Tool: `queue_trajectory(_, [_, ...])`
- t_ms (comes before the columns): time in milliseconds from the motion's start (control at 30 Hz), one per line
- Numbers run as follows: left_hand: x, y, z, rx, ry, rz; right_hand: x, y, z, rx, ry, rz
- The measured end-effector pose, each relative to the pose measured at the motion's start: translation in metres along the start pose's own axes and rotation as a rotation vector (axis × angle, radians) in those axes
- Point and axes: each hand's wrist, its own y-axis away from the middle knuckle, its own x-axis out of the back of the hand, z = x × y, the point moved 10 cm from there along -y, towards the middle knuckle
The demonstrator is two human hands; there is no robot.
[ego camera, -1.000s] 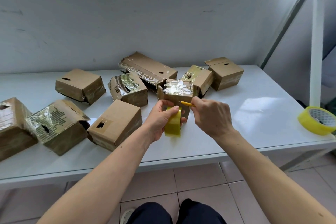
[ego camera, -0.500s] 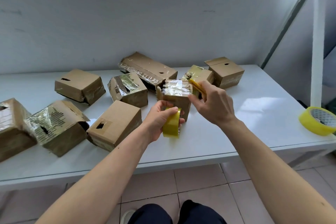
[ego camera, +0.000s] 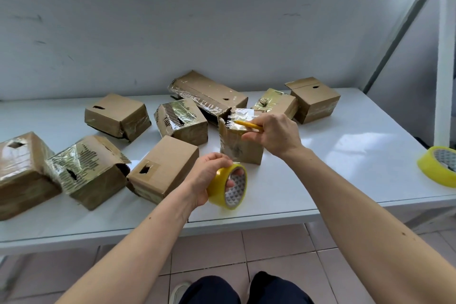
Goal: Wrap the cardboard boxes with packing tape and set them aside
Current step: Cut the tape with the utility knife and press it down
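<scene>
Box (ego camera: 240, 145) under right grip (ego camera: 274, 134); tape roll (ego camera: 228, 186) in left grip (ego camera: 209, 175).

A white tabletop (ego camera: 345, 168) carries nine cardboard boxes (ego camera: 162, 168), most glossy with tape, scattered from its near left to its far right, and a yellow tape roll (ego camera: 438, 169) at its right edge.

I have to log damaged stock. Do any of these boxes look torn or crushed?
Yes. The box at the front left has a ragged hole and a torn, gaping right end. The box behind it looks dented along its base. Several others show small jagged holes on top.
</scene>
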Motion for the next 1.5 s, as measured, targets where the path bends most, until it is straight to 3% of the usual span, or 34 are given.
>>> queue_trajectory(233, [-0.009,0.02,0.02,-0.177,0.102,-0.027,0.021,0.034,-0.014,-0.023,-0.25,0.02])
queue_trajectory(467, [-0.026,0.046,0.033,-0.239,0.052,-0.034,0.003,0.064,-0.031,-0.03,-0.088,-0.183])
queue_trajectory(700, [-0.032,0.057,0.032,-0.25,-0.072,-0.032,0.016,0.068,-0.031,-0.033,0.044,-0.129])
queue_trajectory(833, [-0.032,0.061,0.032,-0.271,-0.051,0.002,0.011,0.071,-0.011,-0.216,-0.245,-0.19])
queue_trajectory(933, [-0.041,0.058,0.032,-0.328,-0.167,-0.04,-0.007,0.087,0.0,-0.437,-0.651,-0.468])
queue_trajectory(1033, [-0.056,0.052,0.027,-0.355,-0.295,-0.085,-0.006,0.096,0.008,-0.485,-0.641,-0.697])
queue_trajectory(1167, [-0.073,0.038,0.03,-0.393,-0.369,-0.114,0.006,0.083,0.043,-0.642,-0.807,-0.51])
queue_trajectory(1233, [-0.067,0.03,0.041,-0.427,-0.332,-0.059,0.02,0.076,0.061,-0.64,-0.709,-0.407])
queue_trajectory(1300, [-0.045,0.021,0.062,-0.505,-0.339,0.08,0.039,0.065,0.079,-0.608,-0.447,-0.33])
queue_trajectory(1433, [0.001,0.003,0.099,-0.628,-0.562,0.438,0.035,0.046,0.085,-0.482,0.324,-0.399])
queue_trajectory(1500, [0.007,-0.014,0.108,-0.602,-0.667,0.439,0.016,0.038,0.084,-0.431,0.485,-0.447])
